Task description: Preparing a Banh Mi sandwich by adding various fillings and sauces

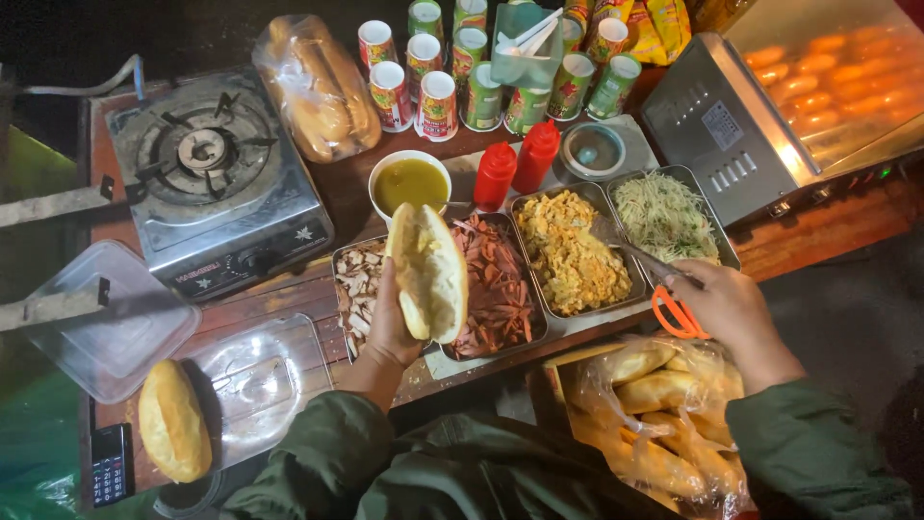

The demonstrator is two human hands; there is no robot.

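My left hand holds a split-open bread roll upright over the metal trays. My right hand grips scissors with orange handles, their blades pointing left toward the tray of scrambled egg. Beside it sit a tray of sliced sausage strips, a tray of pale meat pieces and a tray of shredded green vegetable.
A gas stove stands at the left. A bowl of yellow sauce, two red squeeze bottles, cups, bagged bread, a metal warmer, clear lids, a loose roll, a phone and a bag of rolls surround the trays.
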